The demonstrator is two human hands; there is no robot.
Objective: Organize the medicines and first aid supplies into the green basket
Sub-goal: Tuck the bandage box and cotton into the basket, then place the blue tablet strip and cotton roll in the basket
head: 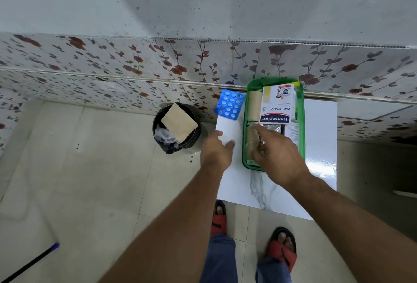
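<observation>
Sandalled feet [252, 237] nearest, on floor tiles. Beyond, white table [320, 147] against far wall, bare strip right of green basket [302, 129]. Blue blister pack [230, 104] overhanging far-left corner, just left of basket. Left hand [217, 149] flat at left edge, fingers loose, empty. Right hand [277, 151] over basket's near end, fingers spread, index pointing at plaster box [277, 104].

White marble-patterned tabletop [270, 183] set against a floral-tiled wall, green basket [302, 124] placed on its far middle, blue blister pack [229, 104] laid at the far-left corner just beside the basket, left hand [216, 149] rested on the left edge.
</observation>
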